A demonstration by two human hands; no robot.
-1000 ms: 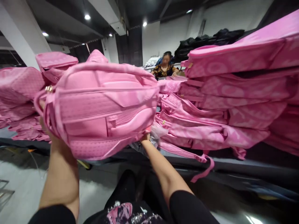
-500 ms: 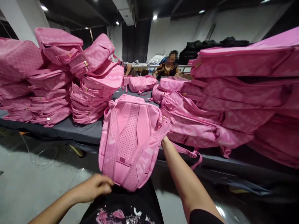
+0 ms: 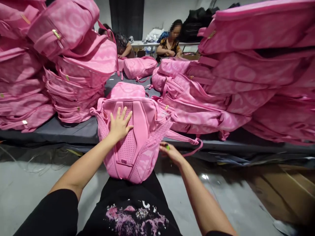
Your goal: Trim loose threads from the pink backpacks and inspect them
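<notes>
A pink patterned backpack point(image 3: 141, 137) stands upright against the table edge in front of me, its padded back panel and shoulder straps facing me. My left hand point(image 3: 120, 124) lies on the perforated back panel with fingers spread. Beside the bag's lower right side is my right hand point(image 3: 173, 153), its fingers curled together. A small bright green thing point(image 3: 167, 147) shows at those fingers; its kind is too small to make out. The bag's front is hidden from me.
Tall stacks of pink backpacks point(image 3: 76, 78) stand on the dark-covered table point(image 3: 83, 132) at left, with another large pile point(image 3: 246, 72) at right. Across the table sit two people, one in a patterned top point(image 3: 169, 44). A brown cardboard box point(image 3: 283, 193) lies on the floor at right.
My left hand has gone from the bag's bottom corner up onto its back panel. My right hand has come out from behind the bag's right side. The view has tilted down.
</notes>
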